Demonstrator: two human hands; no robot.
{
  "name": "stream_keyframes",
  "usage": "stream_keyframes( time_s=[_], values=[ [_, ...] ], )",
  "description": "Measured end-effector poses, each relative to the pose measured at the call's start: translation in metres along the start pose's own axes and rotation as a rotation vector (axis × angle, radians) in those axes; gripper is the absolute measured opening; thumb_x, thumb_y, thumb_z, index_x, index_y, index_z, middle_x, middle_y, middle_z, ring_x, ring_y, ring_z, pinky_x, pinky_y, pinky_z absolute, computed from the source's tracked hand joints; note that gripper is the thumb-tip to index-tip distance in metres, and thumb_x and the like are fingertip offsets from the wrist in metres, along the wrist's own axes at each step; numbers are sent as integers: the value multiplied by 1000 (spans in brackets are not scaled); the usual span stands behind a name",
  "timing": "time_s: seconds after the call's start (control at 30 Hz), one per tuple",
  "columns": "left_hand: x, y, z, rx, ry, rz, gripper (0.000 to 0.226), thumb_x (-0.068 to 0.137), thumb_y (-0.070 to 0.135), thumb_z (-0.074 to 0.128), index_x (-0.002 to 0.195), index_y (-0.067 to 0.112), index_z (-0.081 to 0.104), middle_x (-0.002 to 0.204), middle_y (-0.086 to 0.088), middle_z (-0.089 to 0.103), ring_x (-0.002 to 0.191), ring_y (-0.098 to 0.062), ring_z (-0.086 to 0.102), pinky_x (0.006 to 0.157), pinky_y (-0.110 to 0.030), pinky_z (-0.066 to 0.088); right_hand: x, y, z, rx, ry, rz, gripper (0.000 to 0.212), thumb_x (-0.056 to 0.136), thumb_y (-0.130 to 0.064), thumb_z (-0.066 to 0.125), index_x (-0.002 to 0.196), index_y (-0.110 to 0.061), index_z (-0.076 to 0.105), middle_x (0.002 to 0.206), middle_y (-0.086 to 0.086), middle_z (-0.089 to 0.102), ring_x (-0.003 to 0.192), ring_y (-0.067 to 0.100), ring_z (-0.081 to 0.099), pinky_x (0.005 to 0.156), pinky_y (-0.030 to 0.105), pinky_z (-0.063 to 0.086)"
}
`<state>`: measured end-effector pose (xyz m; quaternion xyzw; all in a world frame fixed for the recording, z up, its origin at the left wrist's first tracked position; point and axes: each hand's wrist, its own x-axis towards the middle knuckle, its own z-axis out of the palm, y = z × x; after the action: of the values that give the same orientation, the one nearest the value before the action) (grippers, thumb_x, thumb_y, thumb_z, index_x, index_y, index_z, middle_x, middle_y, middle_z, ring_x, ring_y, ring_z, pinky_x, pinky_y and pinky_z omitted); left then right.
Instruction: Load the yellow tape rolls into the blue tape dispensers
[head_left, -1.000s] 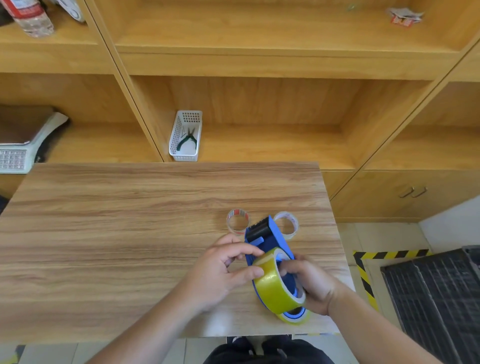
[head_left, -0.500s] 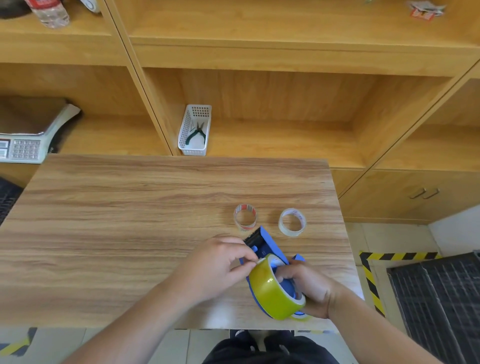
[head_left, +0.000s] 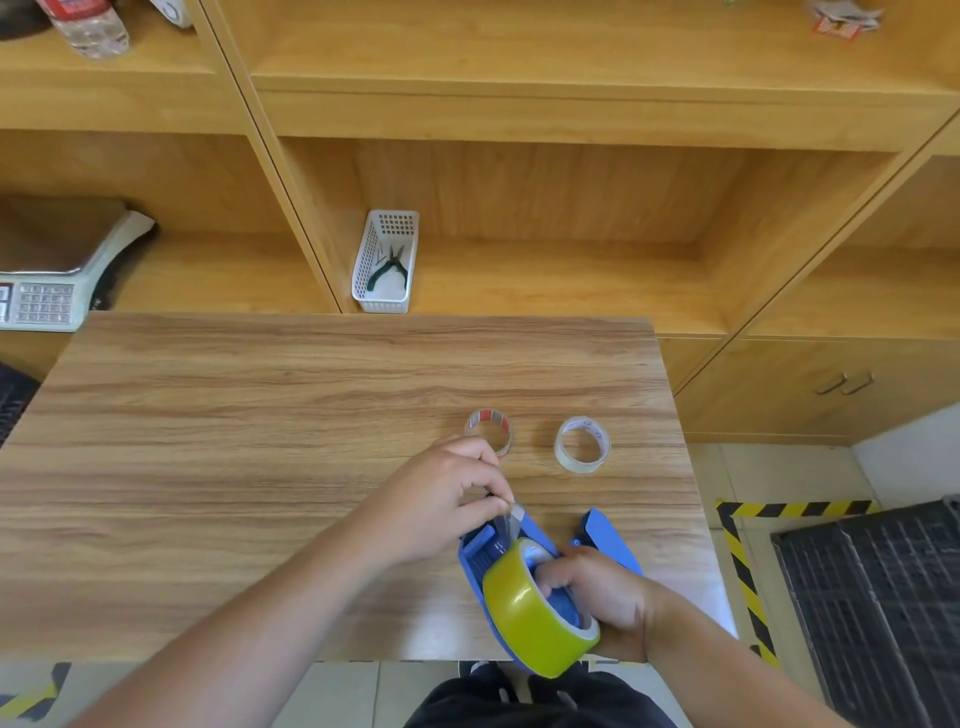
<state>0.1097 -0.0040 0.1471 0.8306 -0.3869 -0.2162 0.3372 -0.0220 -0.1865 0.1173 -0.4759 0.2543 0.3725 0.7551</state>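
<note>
A yellow tape roll (head_left: 532, 618) sits on the hub of a blue tape dispenser (head_left: 480, 551) near the table's front right edge. My right hand (head_left: 602, 597) holds the dispenser and roll from the right, fingers inside the roll's core. My left hand (head_left: 441, 499) pinches the free end of the tape (head_left: 506, 522), drawn up from the roll over the dispenser's front. A second blue tape dispenser (head_left: 608, 538) lies just behind my right hand, partly hidden.
Two small clear tape rolls (head_left: 488, 428) (head_left: 582, 444) lie on the wooden table (head_left: 260, 441) beyond my hands. A white basket with pliers (head_left: 384, 262) stands on the shelf behind. A scale (head_left: 47, 291) is at the far left. Hazard-striped floor tape (head_left: 743, 566) runs right of the table.
The dispenser and yellow roll have come closer to the front edge. My left hand has pulled the tape's free end away from the roll. The second dispenser now shows behind my right hand.
</note>
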Motion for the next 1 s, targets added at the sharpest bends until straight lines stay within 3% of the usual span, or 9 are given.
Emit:
stream_keyframes(
  time_s=[0.2,0.33,0.43,0.5,0.6,0.77,0.9,1.0],
  values=[
    [4,-4,-4,-54,41,-169,8,88,27,78,80,28,75,86,18,61,69,11,53,62,-9,35,0,2,-4,21,46,-36,28,80,4,55,101,5,73,86,18,74,75,30,72,65,32,57],
    [7,-8,-15,-107,23,-229,16,86,27,79,72,28,72,87,9,67,64,2,52,61,-14,36,3,5,-1,-8,54,-73,34,81,5,54,112,11,67,97,22,71,86,34,69,72,35,57],
    [9,-17,-28,-157,44,-311,18,86,26,79,69,29,72,77,14,68,59,0,49,63,-25,41,4,6,-2,-20,64,-106,41,75,1,59,112,19,59,102,28,64,93,39,61,81,39,52],
    [9,-25,-40,-178,66,-367,16,87,27,79,71,28,74,63,21,63,54,0,47,61,-29,40,2,7,-1,-24,45,-118,39,71,-2,63,103,20,59,103,31,56,96,43,52,83,42,47],
    [10,-29,-47,-195,47,-403,14,87,29,79,73,26,76,53,23,58,52,-1,45,59,-29,38,1,10,-3,-63,40,-128,31,66,-4,67,91,13,63,96,31,55,89,42,51,73,34,48],
    [8,-31,-33,-325,-26,-448,11,85,27,80,74,26,78,75,6,75,69,-5,58,73,-31,45,-3,4,3,-120,-21,-180,9,64,5,59,72,1,63,73,16,61,65,29,56,60,26,48],
    [6,-28,-20,-495,-132,-540,16,87,21,79,72,27,79,68,17,71,65,2,57,72,-25,44,-9,-5,6,-153,-96,-170,23,66,9,52,59,-9,65,58,4,63,52,15,58,53,19,45],
    [5,-25,-9,-674,-232,-614,23,88,8,71,72,22,80,71,9,70,72,-10,55,70,-23,45,-11,-5,5,-161,-102,-180,19,63,8,53,61,-7,64,61,6,64,56,18,60,56,22,46]
  ],
)
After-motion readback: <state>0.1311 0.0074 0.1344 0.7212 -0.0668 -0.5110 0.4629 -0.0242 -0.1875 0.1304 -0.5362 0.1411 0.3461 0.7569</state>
